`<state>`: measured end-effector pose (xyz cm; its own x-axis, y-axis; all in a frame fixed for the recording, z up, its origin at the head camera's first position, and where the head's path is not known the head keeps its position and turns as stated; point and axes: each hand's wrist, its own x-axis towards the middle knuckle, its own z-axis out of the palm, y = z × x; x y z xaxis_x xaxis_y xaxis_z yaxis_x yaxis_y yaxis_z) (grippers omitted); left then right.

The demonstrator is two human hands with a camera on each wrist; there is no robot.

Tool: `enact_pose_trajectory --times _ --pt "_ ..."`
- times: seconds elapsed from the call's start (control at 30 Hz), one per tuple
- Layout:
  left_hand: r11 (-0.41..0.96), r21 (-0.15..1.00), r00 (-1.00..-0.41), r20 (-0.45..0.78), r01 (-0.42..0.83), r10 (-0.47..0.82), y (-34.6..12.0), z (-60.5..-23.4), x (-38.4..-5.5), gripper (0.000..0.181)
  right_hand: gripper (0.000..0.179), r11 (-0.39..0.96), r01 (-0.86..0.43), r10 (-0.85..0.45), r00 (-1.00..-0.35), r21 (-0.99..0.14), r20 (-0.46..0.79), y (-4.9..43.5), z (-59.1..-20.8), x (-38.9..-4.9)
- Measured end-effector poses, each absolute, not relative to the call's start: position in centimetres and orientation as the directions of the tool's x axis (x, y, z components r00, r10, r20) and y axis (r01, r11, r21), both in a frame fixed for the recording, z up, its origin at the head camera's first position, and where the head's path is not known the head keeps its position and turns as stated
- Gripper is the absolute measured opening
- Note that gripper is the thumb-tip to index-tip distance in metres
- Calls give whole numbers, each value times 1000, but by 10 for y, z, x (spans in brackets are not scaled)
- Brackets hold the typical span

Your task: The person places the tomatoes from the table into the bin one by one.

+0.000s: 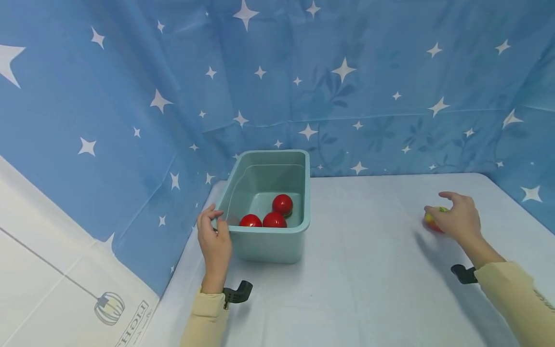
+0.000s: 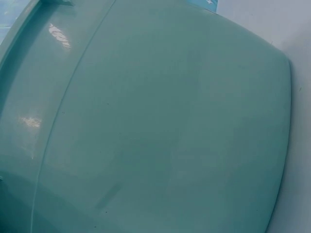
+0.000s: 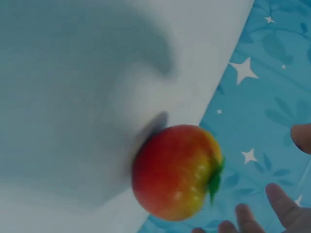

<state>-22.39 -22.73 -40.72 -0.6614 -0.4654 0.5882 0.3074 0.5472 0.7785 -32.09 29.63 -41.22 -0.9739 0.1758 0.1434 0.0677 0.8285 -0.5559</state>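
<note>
My left hand (image 1: 217,243) grips the near left corner of a teal plastic bin (image 1: 266,246), its fingers over the rim. Inside the bin lie three glossy red balls or round fruits (image 1: 283,205), grouped toward the near side. The left wrist view is filled by the bin's outer wall (image 2: 170,121); no finger shows there. Over at the right, my right hand (image 1: 459,217) is spread above a red and yellow apple-like fruit (image 3: 177,172) with a green leaf (image 3: 215,179). Thumb and fingertips (image 3: 279,199) stand apart from the fruit in the right wrist view.
A white-covered table (image 1: 360,270) carries the bin and the fruit. Blue cloth with white stars (image 1: 368,86) hangs along the back and left, close behind the bin. White printed cloth (image 1: 65,270) covers the lower left. Each wrist wears a black strap mount (image 1: 238,292).
</note>
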Motion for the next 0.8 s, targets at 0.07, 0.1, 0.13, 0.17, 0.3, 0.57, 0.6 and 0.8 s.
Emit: enact_pose_trajectory --times 0.07,0.1,0.13,0.17,0.3,0.57,0.6,0.8 --pt "544 782 -663 585 305 -468 -228 -407 -223 21 73 829 95 177 -979 -551 97 299 -419 -322" --pt "542 783 -664 582 305 -469 -228 -407 -223 22 76 830 104 174 -982 -548 78 300 -422 -323" --pt "541 784 -665 582 305 -468 -228 -407 -223 22 78 831 110 171 -983 -545 63 301 -425 -323" --pt "538 786 -667 580 305 -469 -228 -407 -223 22 80 831 122 176 -983 -543 48 301 -427 -324" --pt "531 791 -673 573 306 -467 -227 -407 -224 22 80 826 157 200 -980 -541 21 304 -435 -325" --pt "537 786 -669 579 305 -467 -228 -408 -225 22 83 804 215 244 -970 -554 -23 317 -448 -326" --pt "539 785 -668 580 306 -466 -228 -409 -225 21 85 800 223 247 -969 -557 -33 319 -449 -326" --pt "533 786 -669 581 312 -464 -229 -409 -226 22 88 780 258 264 -962 -569 -74 323 -452 -328"
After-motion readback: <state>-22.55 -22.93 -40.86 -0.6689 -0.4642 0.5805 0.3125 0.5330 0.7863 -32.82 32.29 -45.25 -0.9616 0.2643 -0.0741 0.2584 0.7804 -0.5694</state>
